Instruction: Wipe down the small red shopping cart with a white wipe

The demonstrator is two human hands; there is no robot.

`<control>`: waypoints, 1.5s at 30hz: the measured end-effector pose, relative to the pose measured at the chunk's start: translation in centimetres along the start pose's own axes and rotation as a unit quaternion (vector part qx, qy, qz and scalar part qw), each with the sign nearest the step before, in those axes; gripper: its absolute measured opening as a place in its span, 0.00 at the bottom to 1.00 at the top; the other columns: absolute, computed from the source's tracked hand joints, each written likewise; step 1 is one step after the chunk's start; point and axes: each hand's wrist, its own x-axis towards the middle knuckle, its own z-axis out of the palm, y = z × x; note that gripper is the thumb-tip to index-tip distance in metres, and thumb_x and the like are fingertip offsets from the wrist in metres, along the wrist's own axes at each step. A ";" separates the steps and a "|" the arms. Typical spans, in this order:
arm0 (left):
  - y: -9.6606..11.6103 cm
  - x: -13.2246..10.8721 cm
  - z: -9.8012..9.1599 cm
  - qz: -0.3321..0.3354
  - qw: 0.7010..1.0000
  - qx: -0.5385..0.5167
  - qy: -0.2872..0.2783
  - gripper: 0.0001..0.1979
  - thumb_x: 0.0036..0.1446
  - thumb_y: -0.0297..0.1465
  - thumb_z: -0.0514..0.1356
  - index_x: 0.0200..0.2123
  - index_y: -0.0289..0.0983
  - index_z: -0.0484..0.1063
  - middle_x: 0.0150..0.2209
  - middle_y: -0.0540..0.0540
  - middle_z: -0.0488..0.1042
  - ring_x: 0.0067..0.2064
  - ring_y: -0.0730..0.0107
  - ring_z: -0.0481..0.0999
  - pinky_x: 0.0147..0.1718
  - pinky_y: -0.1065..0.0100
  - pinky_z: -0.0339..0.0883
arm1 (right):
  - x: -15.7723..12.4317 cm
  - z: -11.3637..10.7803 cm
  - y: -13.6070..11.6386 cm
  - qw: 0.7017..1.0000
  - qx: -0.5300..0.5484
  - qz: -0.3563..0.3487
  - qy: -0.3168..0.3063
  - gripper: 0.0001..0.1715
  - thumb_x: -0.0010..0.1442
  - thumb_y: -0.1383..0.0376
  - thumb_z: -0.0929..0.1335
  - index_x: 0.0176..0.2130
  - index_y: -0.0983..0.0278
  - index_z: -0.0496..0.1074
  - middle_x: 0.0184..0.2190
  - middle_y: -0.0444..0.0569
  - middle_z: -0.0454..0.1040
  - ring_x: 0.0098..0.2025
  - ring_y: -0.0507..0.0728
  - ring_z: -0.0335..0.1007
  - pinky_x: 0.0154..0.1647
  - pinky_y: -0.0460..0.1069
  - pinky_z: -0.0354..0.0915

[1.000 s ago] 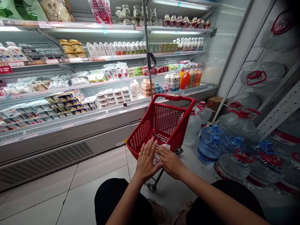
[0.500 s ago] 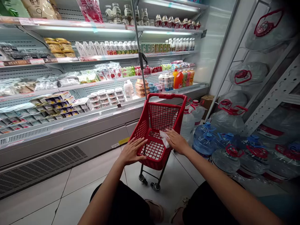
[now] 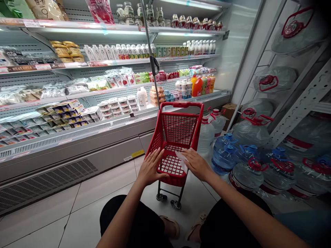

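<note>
A small red shopping cart (image 3: 172,180) with a mesh basket stands upright before me on dark legs with wheels. My left hand (image 3: 152,168) rests at the left side of the basket, fingers stretched and slightly spread, holding nothing. On the opposite side, my right hand (image 3: 197,165) presses a white tissue (image 3: 182,161) against the basket's right edge. Part of the tissue is hidden under the fingers. Inside, the basket holds nothing, and floor tiles show through its grid.
Behind the cart runs an open refrigerated case (image 3: 113,137) stocked with yogurt cups, cartons and bottles. Large water jugs (image 3: 245,175) crowd the floor to the right, beside a white metal rack (image 3: 297,100) with more jugs. My knees flank the cart's near end.
The cart has turned slightly, its handle shifting left and its near wheels right. My left hand has moved a little right along the basket, and my right hand with the tissue slightly lower.
</note>
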 end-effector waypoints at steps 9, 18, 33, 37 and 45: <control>5.5 -0.3 0.6 -0.054 0.996 0.019 0.072 0.58 0.59 0.62 0.60 0.78 0.42 0.34 0.79 0.40 0.40 0.78 0.49 0.44 0.74 0.48 0.42 | -5.1 0.1 -6.0 0.999 -0.044 -0.008 0.031 0.29 0.75 0.64 0.60 0.71 0.65 0.63 0.66 0.53 0.71 0.71 0.59 0.61 0.75 0.63 0.56; 7.8 -1.7 -0.7 -0.019 0.999 -0.012 0.041 0.63 0.53 0.43 0.70 0.78 0.40 0.29 0.79 0.40 0.34 0.78 0.46 0.41 0.74 0.45 0.44 | -3.2 2.6 -9.1 0.997 -0.046 0.031 0.054 0.27 0.69 0.66 0.62 0.65 0.66 0.71 0.64 0.53 0.74 0.66 0.59 0.69 0.70 0.58 0.61; 3.4 1.6 -1.6 0.054 0.998 -0.010 -0.036 0.59 0.55 0.60 0.65 0.78 0.44 0.39 0.77 0.42 0.48 0.77 0.51 0.51 0.75 0.48 0.41 | -3.1 1.2 -4.5 0.995 -0.083 0.025 0.049 0.25 0.74 0.59 0.62 0.67 0.53 0.69 0.71 0.47 0.65 0.76 0.66 0.49 0.75 0.71 0.50; 2.2 3.7 -0.9 0.099 0.994 -0.003 -0.052 0.56 0.54 0.60 0.66 0.77 0.48 0.44 0.76 0.43 0.52 0.75 0.53 0.55 0.75 0.48 0.43 | -4.2 0.2 -0.1 0.983 -0.112 0.122 0.075 0.22 0.72 0.51 0.65 0.61 0.46 0.75 0.78 0.42 0.46 0.78 0.76 0.31 0.70 0.79 0.51; 7.3 5.3 3.0 0.029 0.999 -0.008 0.018 0.52 0.58 0.53 0.67 0.77 0.45 0.45 0.74 0.43 0.58 0.73 0.50 0.58 0.75 0.42 0.39 | -5.1 1.9 2.5 0.973 -0.086 0.186 0.103 0.30 0.76 0.53 0.58 0.70 0.59 0.64 0.75 0.55 0.55 0.78 0.67 0.44 0.73 0.69 0.54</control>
